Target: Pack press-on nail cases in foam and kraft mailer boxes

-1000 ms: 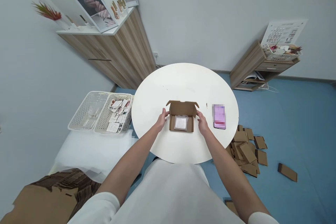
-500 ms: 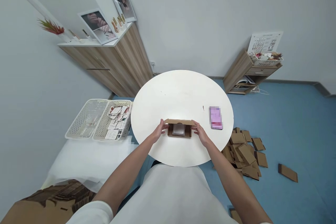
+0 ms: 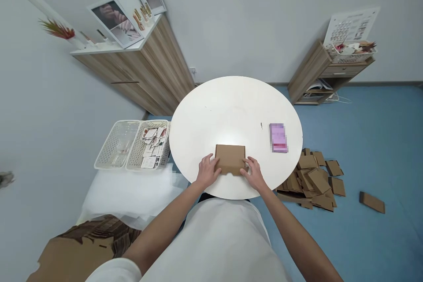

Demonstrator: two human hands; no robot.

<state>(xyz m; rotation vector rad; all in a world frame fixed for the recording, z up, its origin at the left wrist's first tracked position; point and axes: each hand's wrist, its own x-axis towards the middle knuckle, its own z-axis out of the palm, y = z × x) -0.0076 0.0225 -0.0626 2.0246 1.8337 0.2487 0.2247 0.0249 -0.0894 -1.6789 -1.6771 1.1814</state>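
A small brown cardboard box (image 3: pixel 230 157) lies on the white oval table (image 3: pixel 236 114), close to its near edge. Its lid is down over the top, and whatever lies inside is hidden. My left hand (image 3: pixel 208 171) grips the box's left side, thumb at the near corner and fingers along the edge. On the opposite side my right hand (image 3: pixel 254 173) holds the right edge in the same way, thumb at the front corner.
A pixelated purple object (image 3: pixel 278 138) lies on the table's right. To the left stand a basket of cards (image 3: pixel 132 158) and a basket of clear items (image 3: pixel 102 156). Boxes (image 3: pixel 313 180) are heaped on the floor at right. A large carton (image 3: pixel 76 251) holds flattened cardboard at lower left.
The box's raised lid has come down, covering the pale packet that showed inside. Both hands have moved nearer to me along the box's sides. The camera view has shifted.
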